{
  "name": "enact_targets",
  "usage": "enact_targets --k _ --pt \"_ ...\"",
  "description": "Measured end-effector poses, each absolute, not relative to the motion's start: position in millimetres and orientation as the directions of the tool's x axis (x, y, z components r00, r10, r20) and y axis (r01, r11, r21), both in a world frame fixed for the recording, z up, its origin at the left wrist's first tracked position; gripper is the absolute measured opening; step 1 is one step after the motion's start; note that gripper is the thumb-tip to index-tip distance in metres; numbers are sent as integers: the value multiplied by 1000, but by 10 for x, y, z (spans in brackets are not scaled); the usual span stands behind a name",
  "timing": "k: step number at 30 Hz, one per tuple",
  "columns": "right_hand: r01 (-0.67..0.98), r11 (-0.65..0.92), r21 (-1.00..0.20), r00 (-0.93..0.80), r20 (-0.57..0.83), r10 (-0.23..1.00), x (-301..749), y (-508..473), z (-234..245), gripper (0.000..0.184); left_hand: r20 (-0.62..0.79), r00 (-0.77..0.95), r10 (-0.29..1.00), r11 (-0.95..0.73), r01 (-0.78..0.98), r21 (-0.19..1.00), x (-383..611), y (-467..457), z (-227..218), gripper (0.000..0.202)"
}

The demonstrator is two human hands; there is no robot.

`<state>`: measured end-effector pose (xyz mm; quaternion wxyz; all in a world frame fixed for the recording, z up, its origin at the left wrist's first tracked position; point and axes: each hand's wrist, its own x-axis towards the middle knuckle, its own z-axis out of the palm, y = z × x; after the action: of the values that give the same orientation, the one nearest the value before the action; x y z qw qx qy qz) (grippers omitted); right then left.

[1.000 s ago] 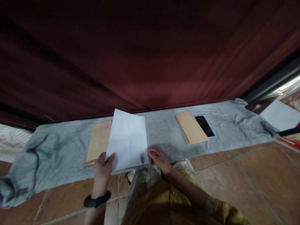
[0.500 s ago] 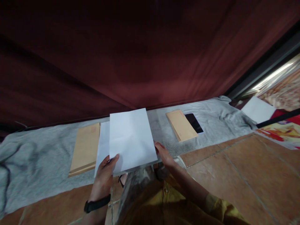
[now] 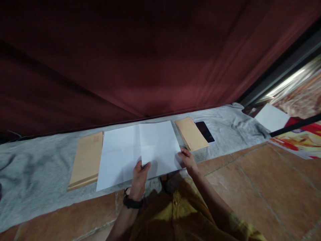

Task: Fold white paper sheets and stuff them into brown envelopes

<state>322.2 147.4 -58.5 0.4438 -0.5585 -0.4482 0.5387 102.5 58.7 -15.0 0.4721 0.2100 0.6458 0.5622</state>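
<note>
A white sheet of paper is held between my two hands above the grey cloth. My left hand pinches its lower left corner, thumb on top. At its lower right edge, my right hand grips the sheet with the fingers partly underneath. More white paper lies flat on the cloth to the left, partly overlapped by the held sheet. Left of that paper rests a stack of brown envelopes. Another stack of brown envelopes sits just beyond my right hand.
A dark-screened phone lies beside the right envelopes. Grey cloth covers the long surface, with a dark red curtain behind it. A white sheet and a colourful printed piece are at far right. Tiled floor shows in front.
Both hands have moved the held sheet to the right and slightly lower, toward the right envelopes. More of the paper lying on the left is now uncovered.
</note>
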Motion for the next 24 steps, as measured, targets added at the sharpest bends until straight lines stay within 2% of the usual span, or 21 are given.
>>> enact_targets --k 4,6,12,20,24 --pt "40 -207 -977 54 -205 977 3335 1539 -650 35 -289 -446 847 319 -9 948 1055 652 -245 35" --pt "67 -189 -980 54 -186 981 3384 1574 -667 35 -287 -449 846 337 34 941 1050 687 -292 32" --pt "194 -132 -972 20 -130 991 3431 1636 -694 34 -322 -484 814 405 74 911 1010 717 -352 37" --pt "336 -72 -939 -12 -80 997 3376 1573 -637 35 -380 -491 784 462 54 885 982 675 -217 46" --pt "487 -31 -873 -9 -40 999 3384 1511 -576 36 -416 -478 774 481 17 876 1027 683 -134 49"
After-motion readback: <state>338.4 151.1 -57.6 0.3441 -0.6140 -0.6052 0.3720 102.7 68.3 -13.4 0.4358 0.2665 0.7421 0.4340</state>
